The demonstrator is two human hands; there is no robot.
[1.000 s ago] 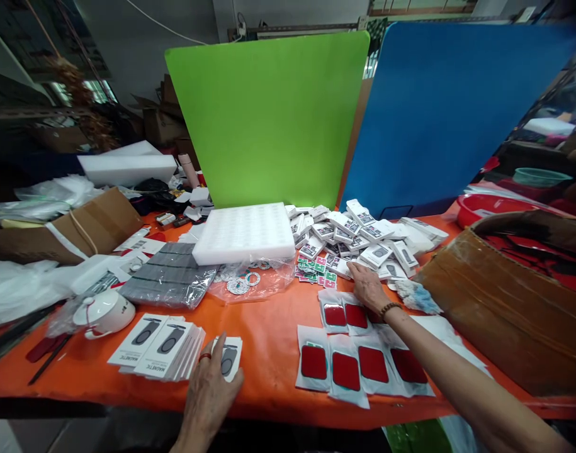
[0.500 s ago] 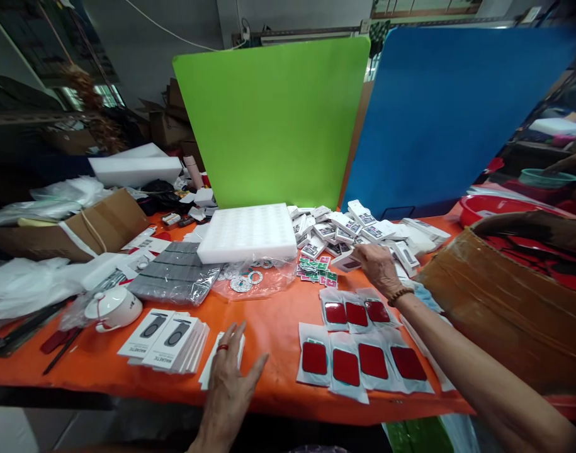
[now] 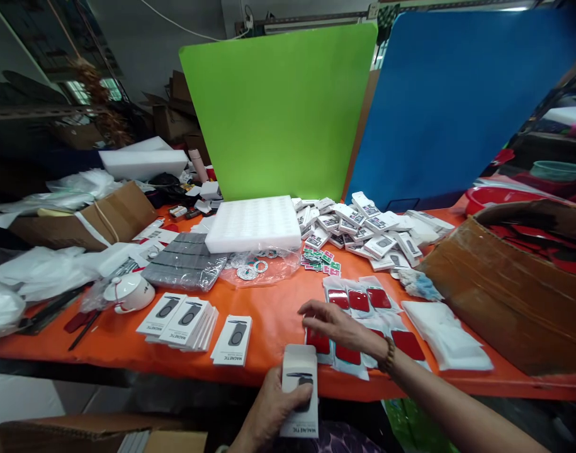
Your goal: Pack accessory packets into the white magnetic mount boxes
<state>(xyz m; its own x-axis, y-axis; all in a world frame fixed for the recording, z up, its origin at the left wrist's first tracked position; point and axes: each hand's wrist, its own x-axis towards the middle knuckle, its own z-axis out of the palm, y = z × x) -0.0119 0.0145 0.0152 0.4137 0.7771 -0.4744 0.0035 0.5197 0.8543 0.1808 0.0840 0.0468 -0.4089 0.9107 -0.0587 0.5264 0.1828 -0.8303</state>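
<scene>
White box [image 3: 297, 365] — in left hand [image 3: 271, 404]

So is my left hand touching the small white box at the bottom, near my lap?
Touching. The head view shows it: your left hand has its thumb lying across the front of the white box.

At the back of the orange-covered bench [image 3: 264, 308], a bright-green panel [image 3: 282, 113] rises beside a blue panel [image 3: 448, 107]. At left, a white lidded mug [image 3: 131, 293] sits nearer than a brown cardboard box [image 3: 122, 212]; a slim pink bottle [image 3: 198, 166] stands farther back. At right, a red plastic basin [image 3: 493, 196] shows beyond a large brown carton [image 3: 486, 302].
</scene>
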